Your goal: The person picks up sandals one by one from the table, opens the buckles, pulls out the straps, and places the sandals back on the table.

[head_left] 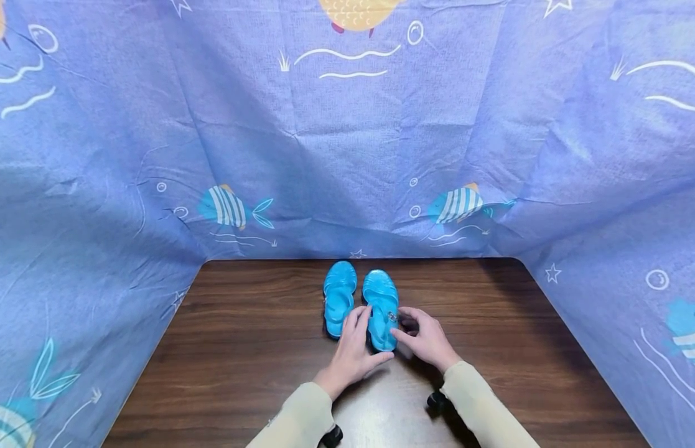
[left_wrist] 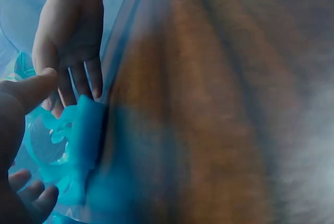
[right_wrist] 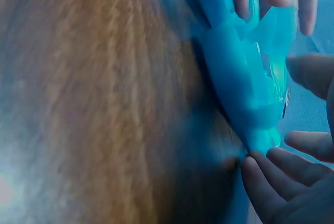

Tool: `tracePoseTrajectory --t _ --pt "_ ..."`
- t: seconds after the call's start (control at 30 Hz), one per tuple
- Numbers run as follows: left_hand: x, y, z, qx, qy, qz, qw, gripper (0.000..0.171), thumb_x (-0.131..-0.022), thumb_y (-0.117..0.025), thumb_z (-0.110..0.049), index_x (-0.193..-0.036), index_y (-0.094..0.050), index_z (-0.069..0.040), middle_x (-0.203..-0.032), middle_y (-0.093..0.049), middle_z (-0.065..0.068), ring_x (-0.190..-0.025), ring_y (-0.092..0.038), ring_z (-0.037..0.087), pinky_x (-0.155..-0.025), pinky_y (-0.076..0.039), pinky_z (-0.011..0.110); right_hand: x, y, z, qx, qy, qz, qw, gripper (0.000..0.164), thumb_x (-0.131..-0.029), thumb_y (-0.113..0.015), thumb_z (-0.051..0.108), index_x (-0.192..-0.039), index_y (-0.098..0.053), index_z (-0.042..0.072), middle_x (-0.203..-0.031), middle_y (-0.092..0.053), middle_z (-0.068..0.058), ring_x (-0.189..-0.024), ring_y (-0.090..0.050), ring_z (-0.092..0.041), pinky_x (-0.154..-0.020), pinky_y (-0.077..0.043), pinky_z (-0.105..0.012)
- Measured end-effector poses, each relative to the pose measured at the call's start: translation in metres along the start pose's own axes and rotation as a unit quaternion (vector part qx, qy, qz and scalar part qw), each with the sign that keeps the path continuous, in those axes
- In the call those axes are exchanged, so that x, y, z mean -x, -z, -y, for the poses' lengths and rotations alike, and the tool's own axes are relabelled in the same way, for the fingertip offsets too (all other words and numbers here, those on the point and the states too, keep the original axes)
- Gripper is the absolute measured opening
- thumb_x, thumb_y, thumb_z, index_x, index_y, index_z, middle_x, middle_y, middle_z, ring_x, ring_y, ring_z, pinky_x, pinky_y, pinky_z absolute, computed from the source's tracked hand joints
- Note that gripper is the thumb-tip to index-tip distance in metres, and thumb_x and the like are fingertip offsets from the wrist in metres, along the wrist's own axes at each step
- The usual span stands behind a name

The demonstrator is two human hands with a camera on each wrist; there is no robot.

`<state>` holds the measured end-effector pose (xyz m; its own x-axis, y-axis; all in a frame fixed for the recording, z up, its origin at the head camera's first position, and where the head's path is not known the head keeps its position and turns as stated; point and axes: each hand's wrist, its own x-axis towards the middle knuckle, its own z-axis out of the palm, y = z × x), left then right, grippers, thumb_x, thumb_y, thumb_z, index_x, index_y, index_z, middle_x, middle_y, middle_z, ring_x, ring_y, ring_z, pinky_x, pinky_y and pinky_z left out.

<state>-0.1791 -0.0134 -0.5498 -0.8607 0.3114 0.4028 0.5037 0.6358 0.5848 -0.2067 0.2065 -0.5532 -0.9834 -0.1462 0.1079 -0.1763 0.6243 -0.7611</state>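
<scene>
A pair of blue jelly sandals lies side by side on the table, toes pointing away; the left sandal (head_left: 340, 298) sits slightly farther back. The right sandal (head_left: 381, 292) has a small buckle on its outer strap. My left hand (head_left: 355, 351) is at this sandal's inner side, fingers extended between the pair and thumb spread behind the heel. On the outer side my right hand (head_left: 428, 339) has relaxed fingers beside the buckle and its thumb near the heel. In the right wrist view, fingertips (right_wrist: 255, 164) are right at the end of the sandal (right_wrist: 235, 78).
The brown wood-grain table (head_left: 257, 373) has its far edge just beyond the sandals' toes. A blue cloth with fish prints (head_left: 347, 155) hangs behind it and along both sides. Dark wrist straps (head_left: 437, 401) show under the sleeves.
</scene>
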Motion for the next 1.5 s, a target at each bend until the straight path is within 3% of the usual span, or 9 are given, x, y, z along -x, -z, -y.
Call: tracePoseTrajectory --t 0.23,0.43,0.57,0.73,1.03,1.23,1.5 --pt "0.006 -0.004 0.000 0.010 0.108 0.060 0.9923 0.112 -0.076 -0.096 -0.031 -0.157 -0.032 0.012 -0.155 -0.045 0.029 -0.143 -0.046 0.040 -0.117 -0.042 0.052 0.004 0.000 -0.005 0.026 0.022 0.062 0.997 0.102 -0.079 -0.092 0.048 -0.156 -0.045 0.001 -0.148 -0.060 -0.016 -0.125 -0.066 -0.032 -0.102 -0.056 -0.050" --pt "0.006 -0.007 0.006 0.088 0.155 0.076 0.9811 0.100 -0.077 -0.096 -0.023 -0.152 -0.041 0.013 -0.127 -0.067 0.020 -0.111 -0.070 0.031 -0.097 -0.058 0.043 0.008 -0.003 -0.005 0.028 0.042 0.086 0.995 0.111 -0.072 -0.098 0.042 -0.155 -0.042 -0.005 -0.144 -0.061 -0.021 -0.121 -0.067 -0.035 -0.099 -0.058 -0.049" --pt "0.004 -0.009 0.011 0.134 0.152 0.074 0.9764 0.083 -0.081 -0.093 -0.014 -0.149 -0.050 0.008 -0.119 -0.070 0.016 -0.100 -0.073 0.026 -0.086 -0.062 0.036 0.008 -0.006 -0.005 0.040 0.049 0.083 0.995 0.105 -0.072 -0.098 0.037 -0.154 -0.046 -0.004 -0.143 -0.063 -0.020 -0.118 -0.069 -0.035 -0.098 -0.058 -0.049" --pt "0.002 -0.010 0.013 0.144 0.134 0.065 0.9783 0.071 -0.085 -0.089 -0.009 -0.146 -0.056 0.002 -0.115 -0.072 0.013 -0.099 -0.073 0.024 -0.085 -0.062 0.033 0.008 -0.007 -0.003 0.051 0.060 0.066 0.995 0.093 -0.077 -0.096 0.032 -0.151 -0.051 -0.001 -0.142 -0.064 -0.018 -0.118 -0.068 -0.032 -0.099 -0.057 -0.049" --pt "-0.003 -0.013 0.012 0.130 0.144 0.054 0.9796 0.075 -0.085 -0.089 -0.012 -0.149 -0.053 0.005 -0.116 -0.071 0.011 -0.100 -0.071 0.022 -0.088 -0.060 0.035 0.004 -0.007 -0.002 0.051 0.073 0.055 0.995 0.086 -0.080 -0.094 0.021 -0.153 -0.052 0.003 -0.144 -0.063 -0.016 -0.119 -0.068 -0.030 -0.099 -0.057 -0.048" --pt "-0.009 -0.018 0.011 0.119 0.140 0.045 0.9820 0.073 -0.086 -0.087 -0.010 -0.148 -0.052 0.007 -0.117 -0.071 0.014 -0.100 -0.072 0.024 -0.089 -0.060 0.035 -0.002 -0.009 0.000 0.057 0.074 0.050 0.994 0.086 -0.082 -0.092 0.016 -0.155 -0.049 0.003 -0.147 -0.061 -0.017 -0.129 -0.063 -0.033 -0.106 -0.052 -0.052" --pt "-0.018 -0.021 0.005 0.083 0.145 0.046 0.9849 0.074 -0.090 -0.083 -0.009 -0.151 -0.045 0.011 -0.130 -0.069 0.020 -0.106 -0.073 0.028 -0.095 -0.058 0.041 -0.010 -0.010 0.004 0.055 0.042 0.052 0.996 0.082 -0.087 -0.087 0.012 -0.155 -0.045 -0.003 -0.154 -0.053 -0.023 -0.141 -0.052 -0.038 -0.114 -0.044 -0.055"
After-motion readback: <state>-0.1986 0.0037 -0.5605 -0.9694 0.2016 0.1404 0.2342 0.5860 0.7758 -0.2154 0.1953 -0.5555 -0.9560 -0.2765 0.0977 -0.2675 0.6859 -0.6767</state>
